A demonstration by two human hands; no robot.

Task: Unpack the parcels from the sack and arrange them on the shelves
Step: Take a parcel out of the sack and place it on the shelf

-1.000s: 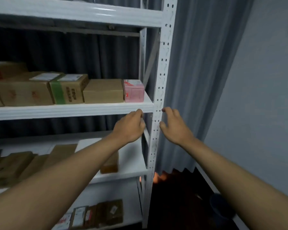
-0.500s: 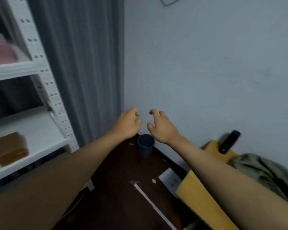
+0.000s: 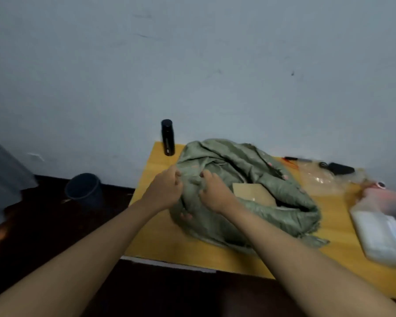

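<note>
Green sack (image 3: 245, 197) slumped on the yellow surface (image 3: 160, 236), toward its far left corner, mouth gaping to the right. Left hand (image 3: 164, 191) on the sack's left rim, fingers (image 3: 177, 177) curled and clamped on a fold of the fabric. Right hand (image 3: 215, 191) just beside it, fingers (image 3: 206, 176) curled together into the same bunched rim, gripping cloth. Both hands close, nearly touching, at the sack's left edge. Brown parcel (image 3: 253, 194) visible inside the open mouth, just right of the right hand, partly wrapped by the folds; not touched by either hand.

Black bottle (image 3: 167, 137) upright at the far left corner of the surface, against the wall, just behind the sack. Clear plastic bag (image 3: 320, 179) crumpled past the sack toward the far right edge, with small dark items (image 3: 340, 168) behind it, too blurred to identify. White packet (image 3: 380, 236) lying near the right edge, blurred. Dark bucket (image 3: 84, 189) on the floor (image 3: 44, 225) off the left edge, near the wall. Sack folds between the hands and the parcel.
</note>
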